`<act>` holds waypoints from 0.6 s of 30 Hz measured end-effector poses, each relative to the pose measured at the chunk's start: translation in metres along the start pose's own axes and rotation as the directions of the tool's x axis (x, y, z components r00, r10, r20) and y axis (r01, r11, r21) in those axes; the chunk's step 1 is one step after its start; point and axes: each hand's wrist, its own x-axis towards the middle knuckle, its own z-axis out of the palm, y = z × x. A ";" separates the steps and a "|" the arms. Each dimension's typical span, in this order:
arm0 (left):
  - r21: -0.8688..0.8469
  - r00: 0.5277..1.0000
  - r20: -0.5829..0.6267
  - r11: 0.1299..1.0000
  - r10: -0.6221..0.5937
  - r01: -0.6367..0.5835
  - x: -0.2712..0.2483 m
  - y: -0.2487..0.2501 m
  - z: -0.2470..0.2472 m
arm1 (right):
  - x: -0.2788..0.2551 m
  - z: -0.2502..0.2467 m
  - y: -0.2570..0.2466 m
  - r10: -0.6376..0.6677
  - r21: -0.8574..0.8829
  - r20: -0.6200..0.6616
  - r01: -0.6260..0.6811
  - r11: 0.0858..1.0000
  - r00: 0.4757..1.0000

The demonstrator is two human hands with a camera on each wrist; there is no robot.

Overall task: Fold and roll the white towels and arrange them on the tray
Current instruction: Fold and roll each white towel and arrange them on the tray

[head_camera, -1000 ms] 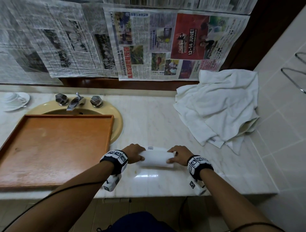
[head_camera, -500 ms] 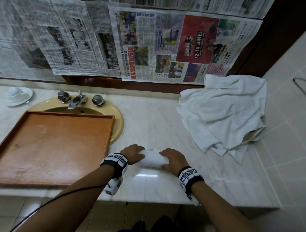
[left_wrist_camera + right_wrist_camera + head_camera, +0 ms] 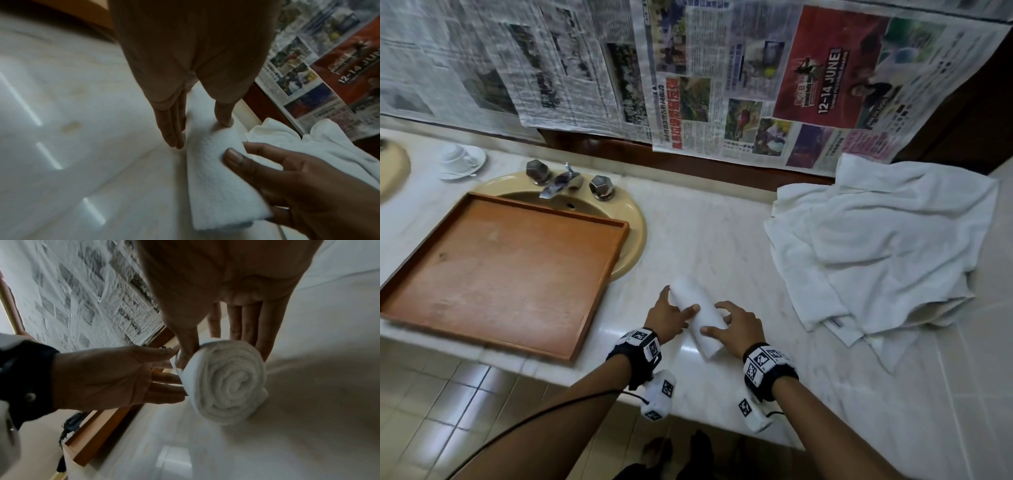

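Observation:
A tightly rolled white towel [image 3: 698, 318] lies on the marble counter, its length pointing away and slightly left. My left hand [image 3: 671, 315] touches its left side with straight fingers, thumb laid on top. My right hand [image 3: 736, 325] holds the near part from the right, thumb on top and fingers down the far side. The right wrist view shows the spiral end of the rolled towel [image 3: 228, 382] between the thumb and fingers of the right hand [image 3: 223, 350]. The wooden tray [image 3: 500, 270] sits to the left with nothing on it. A loose pile of white towels [image 3: 876, 246] lies at the right.
The tray rests partly over a beige sink [image 3: 635, 226] with a chrome tap [image 3: 558, 183]. A white cup and saucer [image 3: 460, 159] stand at the back left. Newspaper sheets [image 3: 722, 85] cover the wall behind. The counter's front edge [image 3: 688, 411] runs just below my wrists.
The roll has swung from lying crosswise to pointing away from me. My hands have shifted from its two ends to its left and right sides.

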 end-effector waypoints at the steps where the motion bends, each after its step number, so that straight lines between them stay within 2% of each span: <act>1: -0.055 1.000 0.015 0.998 -0.007 0.007 -0.002 0.001 0.002 | -0.001 0.000 0.000 -0.010 0.015 0.011 0.010 1.000 1.000; 5: -0.142 0.999 0.049 0.990 -0.020 0.027 -0.009 -0.001 0.010 | -0.006 0.006 0.003 -0.073 0.064 0.081 0.068 0.996 0.994; 10: -0.209 0.999 0.041 0.978 0.013 -0.004 -0.025 0.000 0.012 | -0.010 0.015 0.009 -0.110 0.257 0.144 0.070 0.964 0.984; 18: -0.385 0.992 0.044 0.918 0.117 -0.092 -0.046 0.024 -0.009 | -0.025 0.014 -0.019 -0.200 0.527 -0.017 0.178 0.831 0.980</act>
